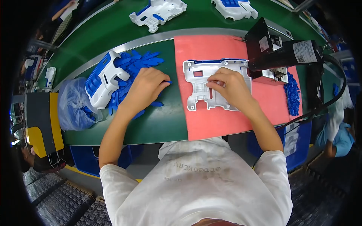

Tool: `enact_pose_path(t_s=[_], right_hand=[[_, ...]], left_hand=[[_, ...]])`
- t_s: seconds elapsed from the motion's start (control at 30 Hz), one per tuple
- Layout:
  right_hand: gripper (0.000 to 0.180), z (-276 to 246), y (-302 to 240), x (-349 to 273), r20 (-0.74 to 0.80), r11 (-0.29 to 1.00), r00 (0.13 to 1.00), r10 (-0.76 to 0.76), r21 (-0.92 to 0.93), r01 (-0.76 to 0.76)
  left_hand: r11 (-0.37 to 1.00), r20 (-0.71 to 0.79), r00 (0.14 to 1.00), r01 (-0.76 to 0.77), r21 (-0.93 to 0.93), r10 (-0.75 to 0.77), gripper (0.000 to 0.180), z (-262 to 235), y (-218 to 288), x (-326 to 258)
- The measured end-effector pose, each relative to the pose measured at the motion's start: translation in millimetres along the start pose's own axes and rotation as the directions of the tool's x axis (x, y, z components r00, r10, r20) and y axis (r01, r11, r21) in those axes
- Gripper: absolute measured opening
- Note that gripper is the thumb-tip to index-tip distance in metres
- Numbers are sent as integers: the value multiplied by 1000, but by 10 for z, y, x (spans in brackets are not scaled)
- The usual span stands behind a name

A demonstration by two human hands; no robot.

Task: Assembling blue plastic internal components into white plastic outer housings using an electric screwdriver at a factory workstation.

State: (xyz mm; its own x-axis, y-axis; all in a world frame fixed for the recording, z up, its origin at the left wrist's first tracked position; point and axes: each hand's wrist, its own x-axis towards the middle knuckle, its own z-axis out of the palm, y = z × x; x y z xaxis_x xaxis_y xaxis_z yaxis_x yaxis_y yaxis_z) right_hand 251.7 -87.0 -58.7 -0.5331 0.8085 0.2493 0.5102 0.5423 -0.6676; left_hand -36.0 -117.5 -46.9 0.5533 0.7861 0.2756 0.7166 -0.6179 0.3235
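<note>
Shell (198, 87) of white plastic lies inside-up near the left edge of the pink mat (211, 122), blue trim (213, 61) already along its far side; the right hand (230, 87) touches it, fingertips together, any piece between them hidden. The left hand (149, 83) pinches a blue strip (170, 82), seemingly not yet fitted, beside a heap (132, 67) of many unused ones toward the bench's (166, 126) left edge.
</note>
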Motion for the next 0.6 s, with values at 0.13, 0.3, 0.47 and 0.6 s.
enact_pose_path(t_s=[0.13, 0.3, 0.47, 0.6], right_hand=[[8, 16, 29, -23, 28, 998, 998, -52, 37, 51], [9, -23, -1, -56, 42, 1000, 999, 7, 25, -8], [16, -35, 23, -43, 10, 999, 1000, 10, 47, -11], [21, -105, -44, 22, -48, 758, 991, 126, 649, -65]], left_hand=[[679, -66, 907, 261, -686, -415, 18, 171, 189, 45], [168, 260, 850, 369, -914, -457, 22, 268, 444, 261], [-214, 426, 850, 374, -902, -309, 28, 346, 620, 459], [-437, 465, 858, 340, -832, -218, 25, 424, 616, 546]])
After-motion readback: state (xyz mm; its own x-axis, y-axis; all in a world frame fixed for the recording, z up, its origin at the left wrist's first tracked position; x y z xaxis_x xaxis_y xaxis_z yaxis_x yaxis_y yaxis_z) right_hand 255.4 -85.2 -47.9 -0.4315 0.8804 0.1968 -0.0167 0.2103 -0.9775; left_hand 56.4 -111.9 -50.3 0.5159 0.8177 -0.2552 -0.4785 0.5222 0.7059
